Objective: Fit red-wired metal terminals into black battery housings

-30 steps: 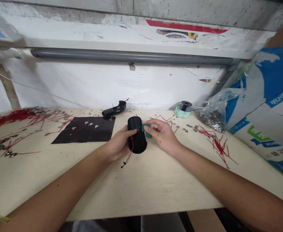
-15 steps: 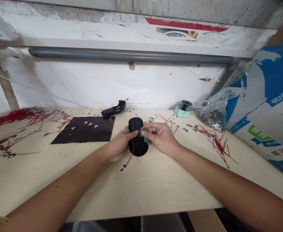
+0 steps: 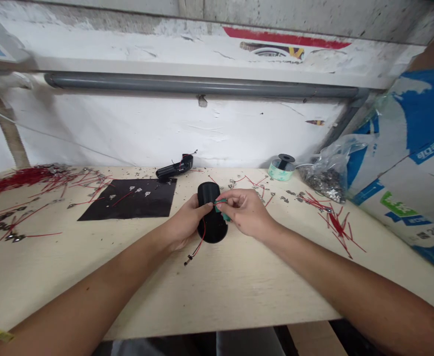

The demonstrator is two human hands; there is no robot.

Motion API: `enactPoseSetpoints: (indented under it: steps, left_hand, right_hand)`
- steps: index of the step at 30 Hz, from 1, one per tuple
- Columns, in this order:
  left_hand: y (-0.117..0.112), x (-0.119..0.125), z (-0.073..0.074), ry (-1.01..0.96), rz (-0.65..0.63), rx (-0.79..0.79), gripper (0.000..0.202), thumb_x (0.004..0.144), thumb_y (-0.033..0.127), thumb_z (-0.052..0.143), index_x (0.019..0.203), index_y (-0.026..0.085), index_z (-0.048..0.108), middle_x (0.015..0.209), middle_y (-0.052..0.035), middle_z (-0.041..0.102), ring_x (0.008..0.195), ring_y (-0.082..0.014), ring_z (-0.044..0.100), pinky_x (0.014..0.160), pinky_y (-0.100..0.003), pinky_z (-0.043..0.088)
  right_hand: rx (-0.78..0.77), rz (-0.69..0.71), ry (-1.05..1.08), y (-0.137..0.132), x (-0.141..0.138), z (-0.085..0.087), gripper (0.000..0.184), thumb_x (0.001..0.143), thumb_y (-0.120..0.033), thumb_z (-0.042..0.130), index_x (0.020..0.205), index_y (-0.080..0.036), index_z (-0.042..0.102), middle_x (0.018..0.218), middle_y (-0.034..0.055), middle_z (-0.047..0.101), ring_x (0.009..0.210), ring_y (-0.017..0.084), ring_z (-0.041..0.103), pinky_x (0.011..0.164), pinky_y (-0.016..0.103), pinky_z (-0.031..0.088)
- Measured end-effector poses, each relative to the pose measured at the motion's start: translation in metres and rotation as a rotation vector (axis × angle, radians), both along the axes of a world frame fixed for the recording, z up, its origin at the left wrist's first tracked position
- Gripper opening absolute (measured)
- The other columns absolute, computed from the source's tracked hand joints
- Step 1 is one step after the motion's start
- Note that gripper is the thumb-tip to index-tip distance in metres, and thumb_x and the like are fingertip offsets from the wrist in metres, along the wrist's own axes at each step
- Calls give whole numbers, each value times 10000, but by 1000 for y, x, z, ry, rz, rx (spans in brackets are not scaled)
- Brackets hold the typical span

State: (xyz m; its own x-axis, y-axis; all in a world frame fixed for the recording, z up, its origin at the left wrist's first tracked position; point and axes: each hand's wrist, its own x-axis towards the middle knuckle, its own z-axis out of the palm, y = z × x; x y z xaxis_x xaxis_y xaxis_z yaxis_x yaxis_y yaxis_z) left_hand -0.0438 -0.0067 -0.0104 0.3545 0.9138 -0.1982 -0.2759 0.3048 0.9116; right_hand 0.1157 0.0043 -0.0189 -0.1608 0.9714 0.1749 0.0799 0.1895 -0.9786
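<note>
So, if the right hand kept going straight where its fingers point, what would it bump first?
The right hand would probably meet the small green piece first, right at its fingers. The black plastic casing sits just behind that, though depth is hard to judge here.

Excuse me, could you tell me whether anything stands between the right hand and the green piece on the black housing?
Nothing solid does: the fingertips of the right hand are touching the green piece, which sits against the black plastic housing in the left hand. Only a thin red wire crosses there.
</note>
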Motion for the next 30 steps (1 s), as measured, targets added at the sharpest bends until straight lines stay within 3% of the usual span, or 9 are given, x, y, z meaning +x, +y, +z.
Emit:
enactPoseSetpoints:
  steps: [5,10,22,26,30]
  left_hand:
    - [1,-1,1,-17,-13,-12,255,883,155,588,1133,148,535,974,-97,656,783,-179,639,762,-355,509]
    - [3,-3,-2,-50,-42,-22,276,853,149,621,1118,157,547,977,-86,652,815,-194,652,779,-364,510]
    - [2,0,-3,-26,-16,30,308,816,181,681,1096,154,555,963,-78,666,732,-161,645,755,-349,507]
    - [3,0,-3,-53,-8,13,321,822,159,672,1124,153,565,1016,-99,671,794,-191,666,803,-377,517]
    - [8,-2,3,-148,104,-24,298,864,139,611,1156,168,561,1045,-106,680,916,-230,675,890,-410,515]
  right_hand:
    - [26,-9,-1,1,0,-2,179,721,-296,690,817,-146,679,492,-70,399,414,79,351,389,221,238]
    - [31,-11,-8,2,2,-4,185,722,-299,686,822,-144,678,510,-60,431,424,82,374,398,223,247]
    - [5,-27,-78,-3,1,5,180,701,-293,672,807,-148,676,519,-49,431,450,85,322,431,236,213]
    - [32,-6,-58,-2,4,3,186,735,-317,688,832,-159,676,518,-59,417,456,93,347,437,239,253]
    - [51,-102,105,5,9,2,233,756,-365,695,837,-169,599,594,-40,507,540,118,503,526,255,413]
